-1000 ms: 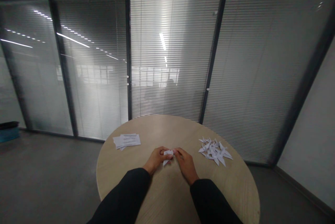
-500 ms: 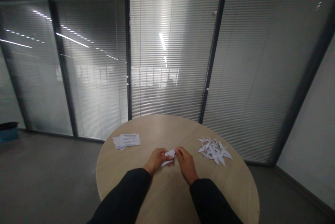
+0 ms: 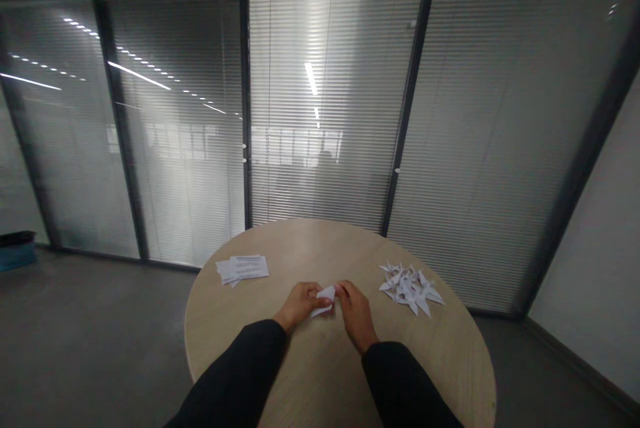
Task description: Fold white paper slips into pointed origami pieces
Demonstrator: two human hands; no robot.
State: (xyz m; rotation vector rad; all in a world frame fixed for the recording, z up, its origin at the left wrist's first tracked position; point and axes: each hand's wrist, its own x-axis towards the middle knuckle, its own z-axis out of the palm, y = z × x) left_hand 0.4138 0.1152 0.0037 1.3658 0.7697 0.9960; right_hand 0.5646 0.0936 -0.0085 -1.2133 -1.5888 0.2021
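Between my hands, over the middle of the round table (image 3: 330,375), is a small piece of folded white paper (image 3: 326,295). My left hand (image 3: 301,305) grips it from the left, the thumb lying across its face. At its upper right corner my right hand (image 3: 354,311) pinches the paper between thumb and fingers. Parts of the fingers behind the paper are hidden. To the right lies a heap of folded white paper cranes (image 3: 410,288), apart from my right hand. A few printed paper sheets (image 3: 250,267) lie overlapping on the left.
A glass partition with blinds (image 3: 325,108) stands just behind the table's far edge. On the floor at far left sits a blue bin (image 3: 17,253) with a dark rim. A white wall (image 3: 595,268) rises at the right.
The folded paper has tilted very slightly between my fingers. Both hands keep nearly the same place and grip; the heap and the sheets have not moved.
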